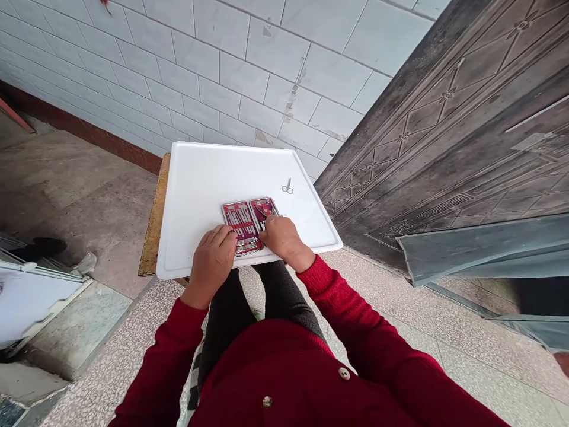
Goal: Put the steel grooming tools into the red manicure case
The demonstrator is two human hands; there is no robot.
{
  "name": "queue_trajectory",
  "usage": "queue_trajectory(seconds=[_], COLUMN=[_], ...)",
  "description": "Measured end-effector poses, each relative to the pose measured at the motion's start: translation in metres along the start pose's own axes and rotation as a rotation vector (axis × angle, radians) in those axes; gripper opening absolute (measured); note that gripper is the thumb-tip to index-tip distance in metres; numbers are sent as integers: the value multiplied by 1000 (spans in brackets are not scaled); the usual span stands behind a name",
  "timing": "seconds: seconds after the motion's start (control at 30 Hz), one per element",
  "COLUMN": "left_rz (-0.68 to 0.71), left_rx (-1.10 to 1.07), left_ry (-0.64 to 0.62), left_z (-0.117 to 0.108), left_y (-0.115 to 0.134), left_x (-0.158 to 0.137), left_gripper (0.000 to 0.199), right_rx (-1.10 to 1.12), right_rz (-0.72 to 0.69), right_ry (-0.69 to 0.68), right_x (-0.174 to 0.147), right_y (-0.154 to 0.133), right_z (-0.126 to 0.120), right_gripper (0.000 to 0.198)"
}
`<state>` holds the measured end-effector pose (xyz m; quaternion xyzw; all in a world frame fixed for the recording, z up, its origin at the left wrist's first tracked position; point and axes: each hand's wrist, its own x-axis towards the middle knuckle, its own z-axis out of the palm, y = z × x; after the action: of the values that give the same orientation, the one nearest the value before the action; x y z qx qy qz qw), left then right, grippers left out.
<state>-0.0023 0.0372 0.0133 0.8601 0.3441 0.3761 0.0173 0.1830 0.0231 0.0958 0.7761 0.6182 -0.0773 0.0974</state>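
An unfolded manicure kit (251, 213) lies between the hands. Against its left edge rests the left hand (214, 252), fingers loosely bent, grip unclear; the right hand (283, 238) curls over its right half, any hold hidden. Beyond the right hand, scissors (288, 189) lie on the white tabletop (200, 190).

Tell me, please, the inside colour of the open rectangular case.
The open rectangular case is mainly red inside; head view shows it best.

Red-lined manicure case (243, 225), open flat on a white tray (204, 190)
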Motion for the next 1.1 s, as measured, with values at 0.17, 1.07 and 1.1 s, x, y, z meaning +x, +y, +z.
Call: queue_trajectory(seconds=[0.17,1.07,1.1], left_rz=[6,15,12], left_rx=[-24,-12,-12], left_ry=[-28,-227,-225], left_z=[-4,43,44], left_y=[2,30,30], left_x=[1,34,34], left_gripper=[31,38,38], right_rx=[31,50,59], right_rz=[12,-13,-2], right_ry=[78,70,74], right_x=[-1,-8,-8], right_y=[3,9,8], right_z=[13,14,15], right_gripper=[30,32,33])
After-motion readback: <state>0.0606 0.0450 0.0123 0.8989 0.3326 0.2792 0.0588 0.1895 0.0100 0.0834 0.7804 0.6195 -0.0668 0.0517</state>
